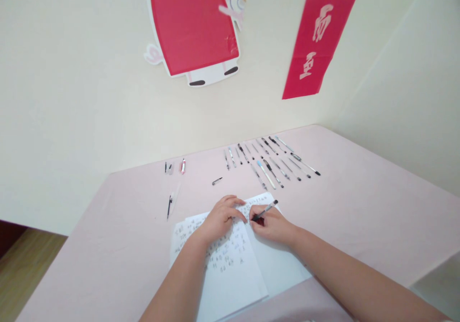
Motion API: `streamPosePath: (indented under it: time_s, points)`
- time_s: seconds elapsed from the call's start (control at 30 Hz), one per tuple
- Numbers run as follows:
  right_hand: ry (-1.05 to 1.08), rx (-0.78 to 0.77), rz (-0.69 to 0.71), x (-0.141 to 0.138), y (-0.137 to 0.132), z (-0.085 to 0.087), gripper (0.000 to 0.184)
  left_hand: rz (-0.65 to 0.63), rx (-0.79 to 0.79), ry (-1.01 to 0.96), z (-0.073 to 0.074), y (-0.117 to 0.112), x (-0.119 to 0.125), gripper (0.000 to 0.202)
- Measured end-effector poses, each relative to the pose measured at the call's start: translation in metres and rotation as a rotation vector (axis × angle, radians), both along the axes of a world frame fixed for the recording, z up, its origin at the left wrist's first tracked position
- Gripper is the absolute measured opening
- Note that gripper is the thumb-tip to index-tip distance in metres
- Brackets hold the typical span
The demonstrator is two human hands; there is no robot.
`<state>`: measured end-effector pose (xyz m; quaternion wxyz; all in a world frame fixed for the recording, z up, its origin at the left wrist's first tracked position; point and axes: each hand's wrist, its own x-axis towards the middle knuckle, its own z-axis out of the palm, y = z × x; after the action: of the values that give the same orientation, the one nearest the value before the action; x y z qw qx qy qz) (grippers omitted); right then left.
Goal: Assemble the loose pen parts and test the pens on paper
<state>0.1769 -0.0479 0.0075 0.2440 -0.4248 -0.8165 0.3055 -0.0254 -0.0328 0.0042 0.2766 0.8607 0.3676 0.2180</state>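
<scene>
An open notebook (233, 269) with handwriting lies on the pink table (359, 207). My left hand (219, 219) rests on its left page, fingers flat and pressing the paper near the top. My right hand (271, 226) is closed around a black pen (265, 211) whose tip touches the top of the right page. Beyond the notebook, several pens (269, 161) lie in a row.
A pen cap (216, 181) lies loose on the table; a pen (169, 206) and a few small pens (176, 167) sit at the left. The table stands in a corner, with red decorations (316, 34) on the wall. Wooden floor (21, 264) shows at left.
</scene>
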Motion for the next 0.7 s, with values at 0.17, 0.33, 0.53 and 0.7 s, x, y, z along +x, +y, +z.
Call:
streamPosePath:
  time_s: [0.17, 0.33, 0.53, 0.7]
  points:
    - [-0.003, 0.018, -0.005, 0.0004, 0.0000, -0.0003, 0.012, 0.008, -0.002, 0.003, 0.0009, -0.0001, 0.0003, 0.057]
    - [-0.002, 0.014, 0.010, 0.0013, 0.0002, -0.0024, 0.013, 0.008, 0.000, -0.001, 0.0000, 0.0006, 0.0003, 0.057]
    - [-0.003, 0.032, 0.005, 0.0016, 0.0001, -0.0015, 0.013, 0.011, -0.003, 0.004, 0.0009, 0.0001, 0.0006, 0.056]
    - [-0.004, 0.043, 0.037, 0.0019, 0.0000, -0.0024, 0.016, 0.013, 0.003, 0.008, 0.0020, -0.0005, 0.0009, 0.055]
